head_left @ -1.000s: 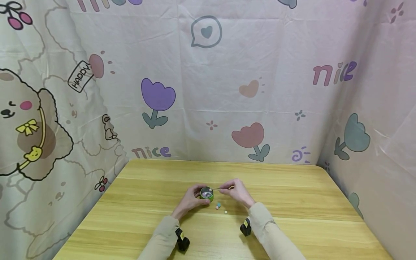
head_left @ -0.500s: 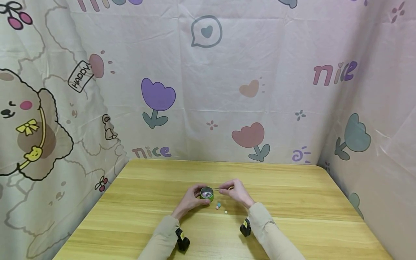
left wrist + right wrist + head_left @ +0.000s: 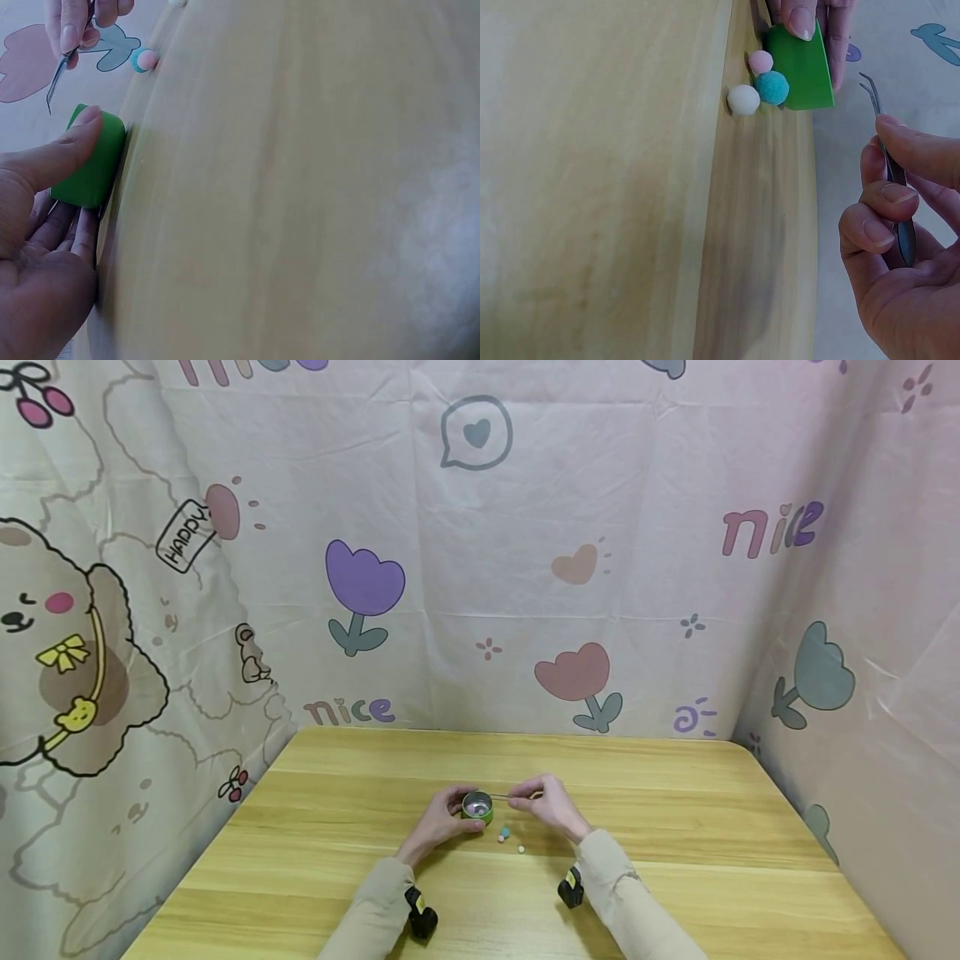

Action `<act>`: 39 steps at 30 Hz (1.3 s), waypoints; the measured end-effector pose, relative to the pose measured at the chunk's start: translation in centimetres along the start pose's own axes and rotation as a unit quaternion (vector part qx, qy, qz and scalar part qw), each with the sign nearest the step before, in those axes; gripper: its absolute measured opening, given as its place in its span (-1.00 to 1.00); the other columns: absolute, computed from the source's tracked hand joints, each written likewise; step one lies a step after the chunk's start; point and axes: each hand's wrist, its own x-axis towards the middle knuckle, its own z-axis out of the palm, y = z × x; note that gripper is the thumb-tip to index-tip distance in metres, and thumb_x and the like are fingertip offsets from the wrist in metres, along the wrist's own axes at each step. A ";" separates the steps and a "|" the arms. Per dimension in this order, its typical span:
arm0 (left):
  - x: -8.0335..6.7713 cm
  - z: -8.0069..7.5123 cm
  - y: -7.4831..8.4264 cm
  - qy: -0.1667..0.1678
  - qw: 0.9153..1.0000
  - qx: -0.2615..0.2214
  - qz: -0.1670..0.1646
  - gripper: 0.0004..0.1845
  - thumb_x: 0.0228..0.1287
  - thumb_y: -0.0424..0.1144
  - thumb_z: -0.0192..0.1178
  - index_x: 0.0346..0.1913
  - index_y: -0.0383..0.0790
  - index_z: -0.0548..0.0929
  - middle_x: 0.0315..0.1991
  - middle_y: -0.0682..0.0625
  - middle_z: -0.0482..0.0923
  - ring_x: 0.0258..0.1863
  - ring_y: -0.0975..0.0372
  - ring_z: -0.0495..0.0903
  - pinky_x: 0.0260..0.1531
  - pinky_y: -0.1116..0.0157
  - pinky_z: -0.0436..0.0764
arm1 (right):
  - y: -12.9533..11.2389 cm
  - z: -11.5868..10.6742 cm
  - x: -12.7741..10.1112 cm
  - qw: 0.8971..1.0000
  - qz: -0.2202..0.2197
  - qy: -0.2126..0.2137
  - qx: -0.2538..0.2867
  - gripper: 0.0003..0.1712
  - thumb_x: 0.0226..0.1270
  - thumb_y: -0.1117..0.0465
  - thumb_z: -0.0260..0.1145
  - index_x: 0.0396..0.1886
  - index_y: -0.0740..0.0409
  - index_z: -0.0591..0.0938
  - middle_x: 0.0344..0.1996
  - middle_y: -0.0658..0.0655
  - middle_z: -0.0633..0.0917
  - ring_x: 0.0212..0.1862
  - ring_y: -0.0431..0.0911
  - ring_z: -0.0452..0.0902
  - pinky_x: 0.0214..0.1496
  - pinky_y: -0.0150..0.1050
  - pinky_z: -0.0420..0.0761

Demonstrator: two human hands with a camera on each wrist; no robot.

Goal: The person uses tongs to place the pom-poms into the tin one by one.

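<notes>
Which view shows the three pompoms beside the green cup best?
The right wrist view: the pink pompom, teal pompom and white pompom all show clearly by the cup. The head view shows them tiny; the left wrist view catches only two at the top edge.

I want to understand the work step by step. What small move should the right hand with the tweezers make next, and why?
Probably lower the tweezers to one of the loose pompoms, perhaps the teal pompom. The right hand pinches the tweezers, whose tips look empty and hang near the green tin. The left hand steadies that tin, while the teal, pink and white pompoms lie on the table beside it.
</notes>
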 end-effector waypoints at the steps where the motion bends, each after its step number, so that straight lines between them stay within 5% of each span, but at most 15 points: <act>1: 0.0 0.0 0.0 0.001 1.000 0.001 0.000 -0.26 0.09 -0.44 0.47 0.32 -0.56 0.38 0.25 -0.45 0.47 0.28 -0.26 0.49 0.37 -0.10 0.48 | 0.0 0.0 -0.1 1.000 -0.002 0.000 -0.001 -0.83 0.26 0.24 0.45 -0.19 0.20 0.80 -0.21 0.18 0.80 -0.23 -0.18 0.61 -0.17 -0.35 0.66; 39: 0.1 -0.1 -0.1 0.004 1.000 -0.014 0.000 -0.28 0.09 -0.45 0.47 0.31 -0.56 0.41 0.27 -0.46 0.45 0.29 -0.28 0.47 0.39 -0.12 0.45 | 1.6 -2.4 -3.0 0.999 -0.036 -0.025 -0.032 -0.79 0.25 0.25 0.43 -0.19 0.31 0.78 -0.30 0.21 0.80 -0.30 -0.18 0.62 -0.25 -0.45 0.65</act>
